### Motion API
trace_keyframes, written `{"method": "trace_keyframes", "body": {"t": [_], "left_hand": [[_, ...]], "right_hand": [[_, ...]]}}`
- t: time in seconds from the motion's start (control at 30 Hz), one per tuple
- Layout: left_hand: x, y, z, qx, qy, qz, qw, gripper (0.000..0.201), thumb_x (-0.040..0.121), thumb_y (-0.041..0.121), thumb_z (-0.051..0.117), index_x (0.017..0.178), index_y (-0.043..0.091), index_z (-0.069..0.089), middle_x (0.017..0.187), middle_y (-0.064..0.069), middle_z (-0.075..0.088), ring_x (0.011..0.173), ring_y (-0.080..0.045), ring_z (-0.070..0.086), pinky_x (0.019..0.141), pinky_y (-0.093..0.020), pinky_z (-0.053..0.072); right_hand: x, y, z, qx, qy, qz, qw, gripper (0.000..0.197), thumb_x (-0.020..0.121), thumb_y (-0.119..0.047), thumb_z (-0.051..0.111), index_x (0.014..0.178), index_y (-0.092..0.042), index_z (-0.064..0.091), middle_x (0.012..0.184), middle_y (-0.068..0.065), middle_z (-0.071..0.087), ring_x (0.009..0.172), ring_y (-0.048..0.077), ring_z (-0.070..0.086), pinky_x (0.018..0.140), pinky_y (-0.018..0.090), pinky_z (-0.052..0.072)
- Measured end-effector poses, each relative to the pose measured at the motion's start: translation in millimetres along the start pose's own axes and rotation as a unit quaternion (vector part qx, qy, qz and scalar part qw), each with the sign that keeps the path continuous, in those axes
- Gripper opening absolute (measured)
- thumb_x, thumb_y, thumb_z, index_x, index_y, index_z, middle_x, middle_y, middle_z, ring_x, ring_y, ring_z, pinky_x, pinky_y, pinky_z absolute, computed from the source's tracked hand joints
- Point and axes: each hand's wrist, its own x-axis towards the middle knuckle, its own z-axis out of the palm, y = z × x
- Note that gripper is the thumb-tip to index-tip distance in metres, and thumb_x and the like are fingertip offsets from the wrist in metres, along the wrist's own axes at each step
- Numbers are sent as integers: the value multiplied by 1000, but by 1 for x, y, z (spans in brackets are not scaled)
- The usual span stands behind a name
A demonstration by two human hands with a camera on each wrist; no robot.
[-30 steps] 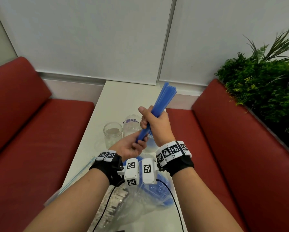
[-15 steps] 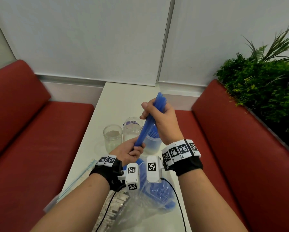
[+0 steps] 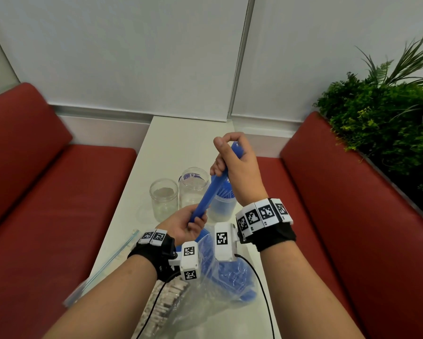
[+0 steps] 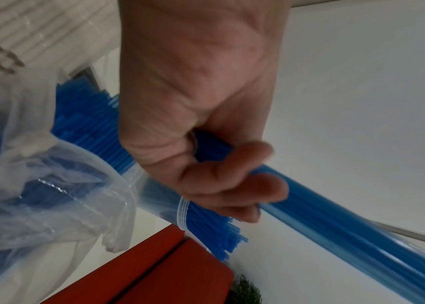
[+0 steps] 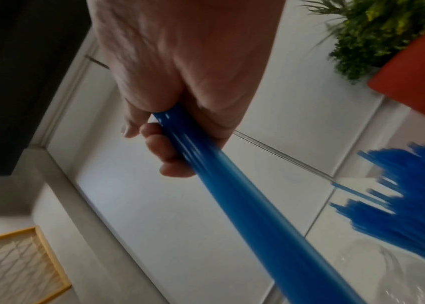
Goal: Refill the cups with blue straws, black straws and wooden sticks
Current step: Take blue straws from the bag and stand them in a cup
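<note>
Red benches (image 3: pixel 46 192) flank a narrow white worktop (image 3: pixel 181 138) running to the far wall. Above its middle, a bundle of blue straws (image 3: pixel 209 194) slants up and away between both hands. The left hand (image 3: pixel 183 223), low and palm-up, has its grip clamped round the bundle's lower end. The right hand (image 3: pixel 237 165), raised with the wrist bent, has its grip closed on the upper end. Just beyond stand three clear cups (image 3: pixel 164 199); the right-hand one holds blue straws. A plastic bag (image 3: pixel 220 277) of more straws lies toward the near edge.
</note>
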Motion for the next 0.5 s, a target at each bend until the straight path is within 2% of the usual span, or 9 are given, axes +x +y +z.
{"method": "trace_keyframes", "body": {"t": [0.07, 0.13, 0.2, 0.27, 0.37, 0.43, 0.5], "left_hand": [[0, -2, 0, 23, -16, 4, 1000, 17, 75, 16, 67, 91, 11, 63, 53, -4, 53, 27, -6, 36, 23, -14, 21], [0, -2, -1, 45, -16, 10, 999, 14, 78, 17, 65, 90, 10, 62, 51, -2, 49, 26, -5, 31, 23, -15, 17], [3, -1, -8, 48, -4, 12, 999, 10, 90, 19, 57, 91, 9, 60, 50, -1, 47, 26, -5, 29, 24, -15, 16], [7, -1, -15, 45, 14, 4, 999, 17, 98, 22, 50, 91, 9, 58, 49, -1, 47, 26, -5, 28, 23, -15, 16], [11, 1, -21, 41, 16, -3, 999, 19, 99, 23, 49, 91, 8, 58, 49, -2, 47, 25, -6, 29, 23, -15, 17], [14, 5, -19, 41, 15, 13, 999, 20, 99, 23, 50, 89, 8, 57, 51, -3, 47, 27, -5, 29, 23, -15, 17], [18, 10, -13, 41, 25, 55, 997, 22, 100, 21, 48, 84, 6, 54, 54, -4, 50, 30, -5, 33, 25, -15, 21]], "right_hand": [[-1, 10, -4, 11, -3, 31, 999, 19, 97, -22, 68, 87, -15, 52, 54, 6, 39, 50, 22, 41, 59, 37, 49], [0, 18, -11, -41, -25, 67, 997, 25, 95, -24, 69, 76, -17, 56, 57, 10, 52, 55, 30, 54, 69, 42, 55], [5, 20, -22, -130, -61, 123, 982, 27, 92, -29, 72, 69, -18, 63, 73, 20, 69, 73, 37, 68, 83, 46, 57], [13, 16, -35, -205, -102, 189, 955, 22, 87, -31, 76, 76, -13, 71, 89, 21, 74, 81, 31, 72, 88, 46, 60], [26, 3, -51, -234, -157, 275, 919, 26, 80, -30, 82, 92, -7, 76, 94, 17, 77, 87, 33, 76, 82, 39, 63], [33, -7, -54, -229, -174, 276, 917, 18, 82, -22, 81, 91, -7, 77, 97, 19, 77, 90, 37, 76, 79, 35, 63], [38, -16, -55, -228, -164, 248, 927, 8, 85, -16, 78, 88, -8, 77, 96, 19, 77, 88, 36, 76, 76, 31, 63]]}}
